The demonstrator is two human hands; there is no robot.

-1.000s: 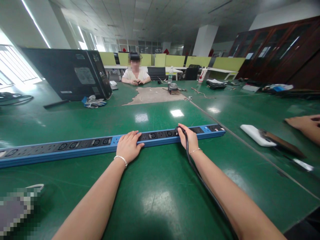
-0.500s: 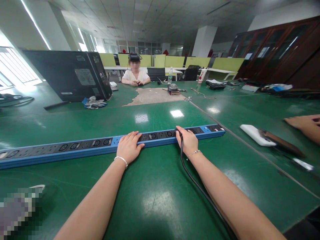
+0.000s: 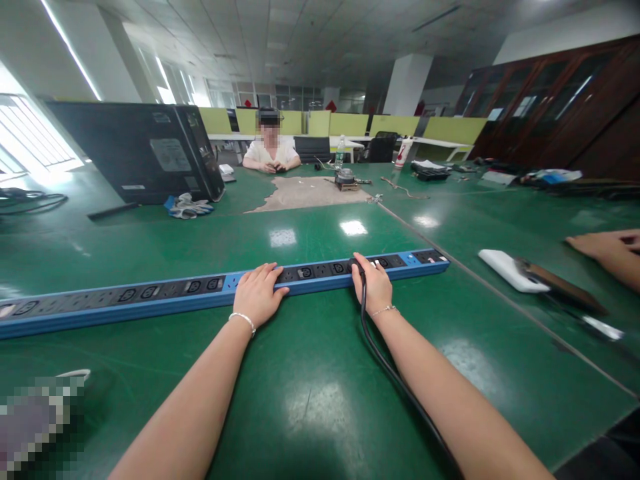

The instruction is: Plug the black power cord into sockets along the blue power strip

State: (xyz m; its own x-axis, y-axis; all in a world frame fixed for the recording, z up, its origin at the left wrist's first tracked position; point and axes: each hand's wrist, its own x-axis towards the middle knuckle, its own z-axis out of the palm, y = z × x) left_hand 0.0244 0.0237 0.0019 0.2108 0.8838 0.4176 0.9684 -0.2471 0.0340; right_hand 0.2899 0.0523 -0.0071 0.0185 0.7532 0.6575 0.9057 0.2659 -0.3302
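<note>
A long blue power strip with rows of black sockets lies across the green table. My left hand rests over its middle, fingers wrapped over the top and thumb along the near side. Toward the strip's right part, my right hand is closed round a black plug at the sockets; the fingers hide much of the plug. From it a black cable runs down toward me beside my right forearm.
A black computer case and gloves are at the back left. Opposite sits a person. At right lie a white object, a brown phone-like object and another person's hand. A blurred item is at lower left.
My right hand has shifted very slightly left at the plug, and its wrist has moved a little. My left hand and the power strip look unmoved.
</note>
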